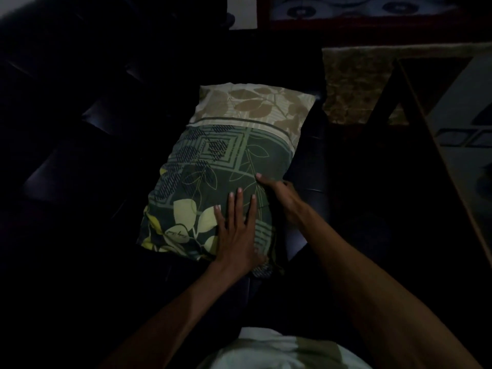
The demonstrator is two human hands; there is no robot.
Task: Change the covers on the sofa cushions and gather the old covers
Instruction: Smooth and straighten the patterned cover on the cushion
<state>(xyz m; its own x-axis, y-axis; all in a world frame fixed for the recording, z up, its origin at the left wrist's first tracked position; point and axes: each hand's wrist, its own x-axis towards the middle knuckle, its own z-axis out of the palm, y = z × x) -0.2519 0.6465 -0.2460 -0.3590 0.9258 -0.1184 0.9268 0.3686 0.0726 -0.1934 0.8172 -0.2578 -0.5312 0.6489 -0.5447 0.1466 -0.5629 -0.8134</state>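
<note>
A cushion (213, 161) in a green leaf-patterned cover with a beige band at its far end lies flat on the dark sofa (80, 155). My left hand (237, 233) presses flat on the cushion's near right part, fingers straight and spread. My right hand (279, 195) is at the cushion's right edge, thumb on top and fingers curled down round the side, gripping the edge. The near right corner of the cover is bunched under my left wrist.
The sofa is black, tufted leather and very dimly lit. A mottled beige mat (356, 83) lies on the floor to the right. A dark table edge (436, 129) runs diagonally at right. A patterned rug (372, 6) shows at the top.
</note>
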